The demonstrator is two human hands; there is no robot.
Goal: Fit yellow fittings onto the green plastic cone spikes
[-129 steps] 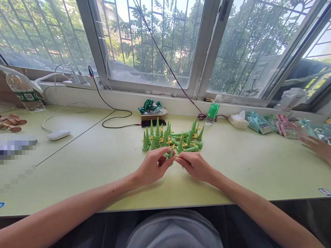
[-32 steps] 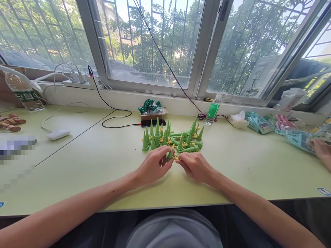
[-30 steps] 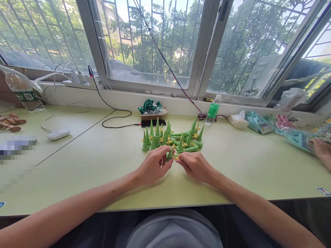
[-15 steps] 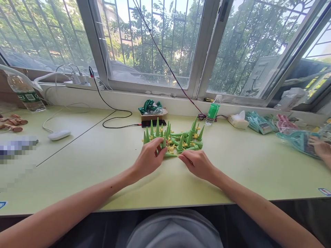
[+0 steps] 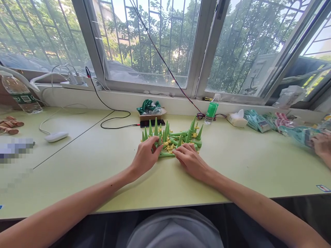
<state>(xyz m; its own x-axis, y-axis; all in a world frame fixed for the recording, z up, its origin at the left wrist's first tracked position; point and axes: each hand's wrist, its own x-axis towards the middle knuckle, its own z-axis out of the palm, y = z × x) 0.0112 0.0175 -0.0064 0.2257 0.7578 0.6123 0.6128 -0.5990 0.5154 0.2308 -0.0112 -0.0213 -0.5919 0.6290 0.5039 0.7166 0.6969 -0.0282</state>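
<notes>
Between the thumb and fingers of my left hand [image 5: 144, 155] is an upright green cone [image 5: 159, 140], its lower part partly hidden by the fingers. My right hand [image 5: 192, 159] is at the front of the pile, fingers bent and drawn together beside small yellow plastic pieces [image 5: 169, 146]; whatever is at its fingertips is hidden. A green cone [image 5: 166, 155] lies on its side between both hands. Behind them, several more green cones [image 5: 156, 128] stand upright at the left of the pile, and others [image 5: 192, 125] stand or lie at the right.
Behind the pile are a black phone [image 5: 152, 123] on a cable and a small box [image 5: 151, 112] with green wrapping. A water bottle [image 5: 212, 109] and tissue pack [image 5: 237, 119] stand near the window. Another person's hand [image 5: 323, 144] touches bagged teal items [image 5: 297, 134]. A white mouse [image 5: 56, 136] lies left.
My right hand has moved from the lying cone's tip up to the yellow pieces. My left hand keeps the green cone. The other person's hand has shifted the teal bag; the view moved slightly.
</notes>
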